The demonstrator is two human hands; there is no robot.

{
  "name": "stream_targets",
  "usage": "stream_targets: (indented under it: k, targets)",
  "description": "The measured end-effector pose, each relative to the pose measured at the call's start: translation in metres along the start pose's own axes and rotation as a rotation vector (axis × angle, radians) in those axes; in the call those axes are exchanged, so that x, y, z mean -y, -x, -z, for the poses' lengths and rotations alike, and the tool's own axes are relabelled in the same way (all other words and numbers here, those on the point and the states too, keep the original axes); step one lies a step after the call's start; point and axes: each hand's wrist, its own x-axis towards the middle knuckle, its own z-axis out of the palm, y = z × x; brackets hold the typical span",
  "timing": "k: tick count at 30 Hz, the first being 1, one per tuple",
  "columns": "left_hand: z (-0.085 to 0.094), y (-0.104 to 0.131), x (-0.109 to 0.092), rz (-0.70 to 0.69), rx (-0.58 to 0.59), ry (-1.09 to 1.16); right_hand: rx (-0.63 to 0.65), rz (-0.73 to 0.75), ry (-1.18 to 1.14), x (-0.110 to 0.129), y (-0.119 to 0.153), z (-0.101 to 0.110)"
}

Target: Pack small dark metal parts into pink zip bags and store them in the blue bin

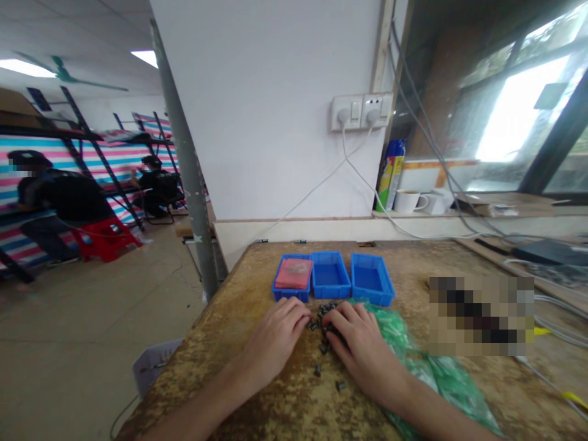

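Observation:
A loose pile of small dark metal cylinders (323,311) lies on the worn wooden table between my hands. My left hand (281,331) rests at the pile's left side. Its fingers are curled with the tips together; whatever they may hold is hidden. Over the right side of the pile, my right hand (358,337) curls its fingers and thumb around several of these parts, partly covering them. Two stray cylinders sit nearer me, one of them a dark cylinder (340,386) beside my right wrist. Green plastic bags (395,327) lie under and beyond my right forearm.
Behind the pile stand a blue bin holding pink packets (294,274), a middle blue bin (331,291) and a right blue bin (373,298). Cables (558,312) and a blurred-out object lie right. A mug (408,201) and spray can (391,174) stand on the ledge. Two people sit far left.

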Motion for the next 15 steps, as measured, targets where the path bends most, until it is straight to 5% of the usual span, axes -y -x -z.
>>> stream_targets:
  k: [15]
  targets:
    - [-0.004,0.0048,0.0012,0.028,-0.006,0.003,0.076,0.072,0.021,0.0031,0.0006,0.0021]
